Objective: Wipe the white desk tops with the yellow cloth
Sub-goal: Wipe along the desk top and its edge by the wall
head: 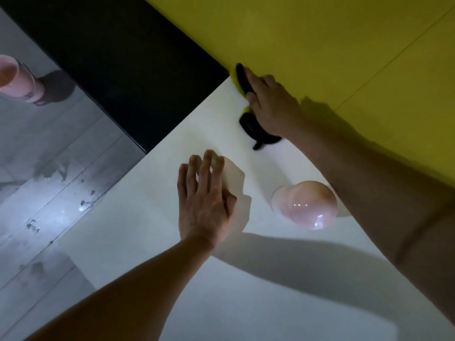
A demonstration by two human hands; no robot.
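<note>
Both hands (205, 195) (269, 104) outstretched, palms down.

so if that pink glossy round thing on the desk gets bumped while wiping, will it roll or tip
The pink object looks rounded and glossy, so it could roll or rock if nudged. Its shine suggests a smooth, slippery surface. Whether it is fragile, I cannot tell. The right hand wipes beyond it.

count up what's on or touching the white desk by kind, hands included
hands: 2, left flat on the white desk, right on the cloth
yellow and black cloth: 1
pink glossy dome-shaped object: 1
total: 4
</note>
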